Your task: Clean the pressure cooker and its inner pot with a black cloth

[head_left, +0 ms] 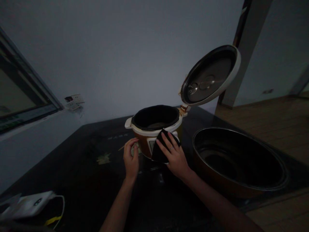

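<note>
Black countertop (84,187): glossy and dark, reaching from the lower edge of the view back to the wall.
Power strip (36,203): white, at the near left of the countertop, with a pale cord (63,206) looping off its right end and a yellow tag (53,220) beside the cord.
Large brown pot (202,170): wide, round and uncovered, dark inside, right of the right forearm.
Left hand (131,159): curved, thumb apart from the fingers, by the cooker's left side; contact cannot be told.
Right hand (175,156): fingers extended and slightly parted over the cloth, a ring (171,148) on one; thumb hidden, so a pinch cannot be told.
Black cloth (159,153): under the right hand, against the cooker's front, covering part of the display panel (151,145).
Pale patch (103,159): on the countertop, left of the left hand; too dim to identify.
Electric pressure cooker (142,141): upright at mid-counter, brown with a white rim, its dark interior exposed.
Lid (212,72): raised and tilted, attached by the hinge (183,110) at the cooker's right.
Wall socket (74,100): on the pale wall (135,54), near the window (21,87).
Wooden floor (260,119): beyond the counter, far right.
</note>
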Tool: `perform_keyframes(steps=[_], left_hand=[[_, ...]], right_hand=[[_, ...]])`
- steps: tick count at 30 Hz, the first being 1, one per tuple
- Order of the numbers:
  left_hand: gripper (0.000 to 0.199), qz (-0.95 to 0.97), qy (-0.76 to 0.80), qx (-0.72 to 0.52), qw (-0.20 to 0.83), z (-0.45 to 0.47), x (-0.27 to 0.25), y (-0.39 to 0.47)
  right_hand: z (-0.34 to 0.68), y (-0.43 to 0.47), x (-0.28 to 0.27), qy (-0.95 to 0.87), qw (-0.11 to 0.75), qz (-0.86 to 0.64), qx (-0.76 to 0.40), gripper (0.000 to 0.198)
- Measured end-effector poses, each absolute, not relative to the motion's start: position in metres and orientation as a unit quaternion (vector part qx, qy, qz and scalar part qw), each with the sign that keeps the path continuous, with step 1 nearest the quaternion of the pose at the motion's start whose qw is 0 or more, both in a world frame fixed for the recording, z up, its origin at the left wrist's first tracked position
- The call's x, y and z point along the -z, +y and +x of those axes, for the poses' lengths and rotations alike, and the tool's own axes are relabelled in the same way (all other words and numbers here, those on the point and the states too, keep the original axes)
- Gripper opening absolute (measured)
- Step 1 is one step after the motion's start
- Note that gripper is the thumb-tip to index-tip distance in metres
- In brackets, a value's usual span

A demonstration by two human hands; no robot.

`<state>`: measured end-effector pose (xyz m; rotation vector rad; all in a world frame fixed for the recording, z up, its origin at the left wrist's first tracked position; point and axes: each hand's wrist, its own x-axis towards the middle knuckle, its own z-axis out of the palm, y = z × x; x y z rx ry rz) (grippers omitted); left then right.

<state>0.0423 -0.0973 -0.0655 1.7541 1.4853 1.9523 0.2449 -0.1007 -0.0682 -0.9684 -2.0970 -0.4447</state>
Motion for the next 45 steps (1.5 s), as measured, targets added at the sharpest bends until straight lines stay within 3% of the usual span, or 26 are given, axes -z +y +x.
perform_keyframes(steps=[17, 31, 34, 38, 45], left_hand=[[0.021, 0.585, 0.484, -0.647, 0.072, 0.040, 0.068, -0.096], [0.020, 0.594, 0.483, -0.641, 0.059, 0.040, 0.068, -0.095], [0.020, 0.596, 0.483, -0.639, 0.059, 0.039, 0.068, -0.096], [0.020, 0.596, 0.483, -0.639, 0.062, 0.040, 0.069, -0.097], [0.020, 0.598, 0.482, -0.638, 0.052, 0.041, 0.067, -0.096]], right_hand=[[0.247, -0.102, 0.048, -0.776, 0.472, -0.407, 0.102, 0.063], [0.252, -0.091, 0.060, -0.747, 0.536, -0.355, 0.168, 0.072], [0.251, -0.091, 0.059, -0.752, 0.552, -0.305, 0.191, 0.060], [0.243, -0.099, 0.066, -0.792, 0.519, -0.235, 0.217, 0.034], [0.231, -0.109, 0.100, -0.887, 0.377, -0.138, 0.227, 0.024]])
